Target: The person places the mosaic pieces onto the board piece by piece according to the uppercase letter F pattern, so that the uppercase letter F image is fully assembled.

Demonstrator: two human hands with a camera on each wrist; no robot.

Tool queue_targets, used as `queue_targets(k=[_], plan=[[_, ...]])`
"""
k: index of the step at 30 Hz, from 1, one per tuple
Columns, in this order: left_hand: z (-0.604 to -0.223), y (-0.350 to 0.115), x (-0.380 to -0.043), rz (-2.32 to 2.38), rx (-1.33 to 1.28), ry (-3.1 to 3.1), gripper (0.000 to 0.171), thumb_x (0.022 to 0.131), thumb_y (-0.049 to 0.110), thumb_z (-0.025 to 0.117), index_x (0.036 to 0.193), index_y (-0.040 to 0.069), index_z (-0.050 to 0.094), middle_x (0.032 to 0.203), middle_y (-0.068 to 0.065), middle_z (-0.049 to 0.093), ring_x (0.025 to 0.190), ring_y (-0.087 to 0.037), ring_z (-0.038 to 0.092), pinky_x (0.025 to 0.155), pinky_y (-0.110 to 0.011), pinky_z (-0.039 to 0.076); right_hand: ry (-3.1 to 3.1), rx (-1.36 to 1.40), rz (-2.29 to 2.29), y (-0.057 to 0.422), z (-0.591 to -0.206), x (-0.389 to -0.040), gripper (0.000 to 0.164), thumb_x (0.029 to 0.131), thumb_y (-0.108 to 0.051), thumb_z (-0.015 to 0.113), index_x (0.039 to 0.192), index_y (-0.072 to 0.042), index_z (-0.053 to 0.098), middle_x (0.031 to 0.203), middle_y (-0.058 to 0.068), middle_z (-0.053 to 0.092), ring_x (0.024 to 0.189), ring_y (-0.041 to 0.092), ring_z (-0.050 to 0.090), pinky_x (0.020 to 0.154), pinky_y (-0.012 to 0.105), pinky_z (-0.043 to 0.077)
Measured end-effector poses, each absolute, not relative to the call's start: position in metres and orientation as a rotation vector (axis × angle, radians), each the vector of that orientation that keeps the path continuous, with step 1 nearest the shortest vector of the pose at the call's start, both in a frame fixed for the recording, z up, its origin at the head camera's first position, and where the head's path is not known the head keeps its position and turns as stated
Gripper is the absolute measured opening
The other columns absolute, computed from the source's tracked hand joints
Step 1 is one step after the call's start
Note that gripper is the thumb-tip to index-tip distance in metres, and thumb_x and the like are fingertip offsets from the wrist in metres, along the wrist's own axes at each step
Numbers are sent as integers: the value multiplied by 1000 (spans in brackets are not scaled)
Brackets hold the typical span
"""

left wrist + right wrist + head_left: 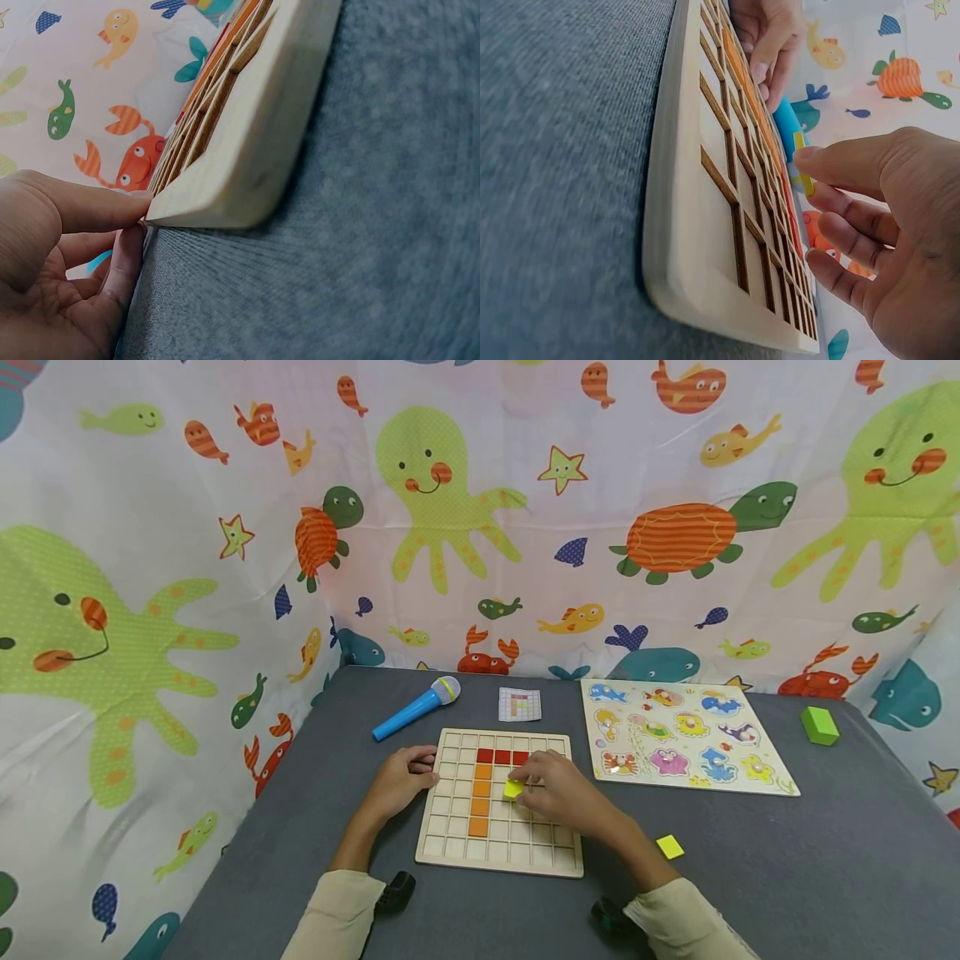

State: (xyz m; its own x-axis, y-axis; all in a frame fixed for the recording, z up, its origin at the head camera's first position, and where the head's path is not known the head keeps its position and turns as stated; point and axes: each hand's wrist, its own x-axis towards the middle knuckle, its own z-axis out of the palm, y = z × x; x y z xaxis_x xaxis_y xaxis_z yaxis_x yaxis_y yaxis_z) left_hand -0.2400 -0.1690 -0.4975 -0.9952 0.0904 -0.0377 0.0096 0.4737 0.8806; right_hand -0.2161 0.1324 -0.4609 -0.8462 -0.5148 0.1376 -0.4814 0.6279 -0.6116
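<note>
A wooden grid board [452, 847] lies flat on the grey table. Several orange tiles [480, 789] form a column in its cells, and a short row of red tiles [503, 757] runs along the top of that column. My left hand [401, 783] holds the board's left edge between thumb and fingers. Above the board, right of the orange column, my right hand [558, 789] pinches a yellow tile [804, 166] between thumb and index finger. That hand covers some cells in the head view. Another yellow tile [670, 847] lies on the table right of the board.
Behind the board are a blue toy microphone [411, 713] and a small card with a grid pattern [520, 704]. A sea-animal puzzle board [686, 735] lies at the right, with a green block [820, 727] beyond it. A printed curtain [480, 510] closes off the back.
</note>
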Motion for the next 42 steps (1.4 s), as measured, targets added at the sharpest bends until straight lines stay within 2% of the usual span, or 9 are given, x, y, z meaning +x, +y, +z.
queue_targets(k=[13, 42], plan=[[-495, -168, -239, 1553, 71, 2640, 48, 97, 7, 75, 143, 5, 65, 125, -11, 65, 113, -23, 67, 101, -44, 56, 2758, -822, -1036, 119, -467, -227, 25, 90, -6, 82, 115, -5, 81, 104, 1, 74, 94, 17, 61, 81, 32, 53], [-496, -169, -239, 1545, 71, 2638, 48, 96, 8, 76, 143, 6, 66, 124, -9, 65, 113, -24, 67, 100, -44, 56, 2729, -821, -1014, 111, -468, -234, 27, 88, -5, 84, 114, -4, 79, 98, 2, 71, 90, 16, 62, 78, 31, 54]])
